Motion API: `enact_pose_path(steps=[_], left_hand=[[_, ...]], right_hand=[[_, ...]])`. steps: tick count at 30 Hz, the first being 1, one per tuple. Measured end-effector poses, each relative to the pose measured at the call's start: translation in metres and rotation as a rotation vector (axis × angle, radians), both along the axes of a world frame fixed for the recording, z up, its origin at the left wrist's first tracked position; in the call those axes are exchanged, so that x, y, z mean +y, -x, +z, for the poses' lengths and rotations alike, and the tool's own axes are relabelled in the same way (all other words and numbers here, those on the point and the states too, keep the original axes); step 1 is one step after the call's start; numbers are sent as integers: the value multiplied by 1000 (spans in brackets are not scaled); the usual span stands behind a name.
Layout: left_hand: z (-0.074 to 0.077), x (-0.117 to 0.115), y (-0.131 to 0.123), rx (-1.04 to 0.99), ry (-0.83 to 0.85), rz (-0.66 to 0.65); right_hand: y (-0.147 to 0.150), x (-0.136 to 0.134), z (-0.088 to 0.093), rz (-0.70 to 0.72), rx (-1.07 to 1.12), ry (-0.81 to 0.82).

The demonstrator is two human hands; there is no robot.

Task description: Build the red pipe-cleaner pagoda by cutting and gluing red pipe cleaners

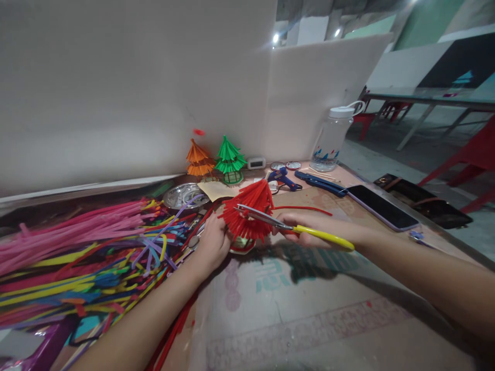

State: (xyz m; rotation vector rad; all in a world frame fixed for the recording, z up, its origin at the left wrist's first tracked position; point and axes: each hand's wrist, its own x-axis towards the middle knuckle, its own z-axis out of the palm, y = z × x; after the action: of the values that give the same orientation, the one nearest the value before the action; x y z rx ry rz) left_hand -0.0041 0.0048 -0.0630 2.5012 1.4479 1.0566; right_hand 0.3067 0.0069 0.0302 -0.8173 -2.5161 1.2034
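A small red pavilion model [253, 197], with a layered roof of fuzzy pipe-cleaner pieces and a pale base, stands in front of me. My left hand [215, 239] is closed around its left side; some fingertips are hidden behind the red strands. In my right hand [303, 226], at the model's right side, are scissors with yellow handles [328, 237]. Their metal blades point left across the front of the lower red roof. Whether the blades touch a strand I cannot tell. One long red pipe cleaner [305, 208] stretches out to the right behind my right hand.
Loose pipe cleaners [96, 232] in many colours cover the left. An orange model [199, 161] and a green model [231, 159] stand at the back near a metal bowl [167, 198]. A glue gun [284, 178], blue tool [320, 183], phone [381, 207] and bottle [331, 139] lie right.
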Motion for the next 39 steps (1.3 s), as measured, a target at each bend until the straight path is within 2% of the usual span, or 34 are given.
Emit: enact_pose_path(steps=[3, 7, 13, 16, 20, 25, 28, 33, 35, 39], left_hand=[[-5, 2, 3, -12, -2, 20], [-6, 5, 3, -27, 0, 40], [-4, 6, 2, -31, 31, 27], [-6, 5, 3, -22, 60, -11], [-3, 7, 6, -8, 116, -100], [9, 12, 14, -40, 171, -192], [14, 15, 21, -71, 224, -245], [20, 15, 26, -108, 293, -255], [23, 15, 25, -126, 298, -237], [22, 16, 24, -142, 290, -201]], right_hand=[[-4, -3, 2, 71, -45, 41], [-7, -13, 1, 24, -150, 83], [-22, -14, -24, -26, -321, -188], [-30, -9, -28, -35, -377, -290], [-34, -1, -18, 1, -408, -275], [-34, 5, 0, 33, -390, -182], [-29, 7, 3, -16, -380, -202], [-10, 23, -11, -321, -266, -303], [0, 33, -20, -351, -228, -282], [17, 53, -39, -315, -196, -273]])
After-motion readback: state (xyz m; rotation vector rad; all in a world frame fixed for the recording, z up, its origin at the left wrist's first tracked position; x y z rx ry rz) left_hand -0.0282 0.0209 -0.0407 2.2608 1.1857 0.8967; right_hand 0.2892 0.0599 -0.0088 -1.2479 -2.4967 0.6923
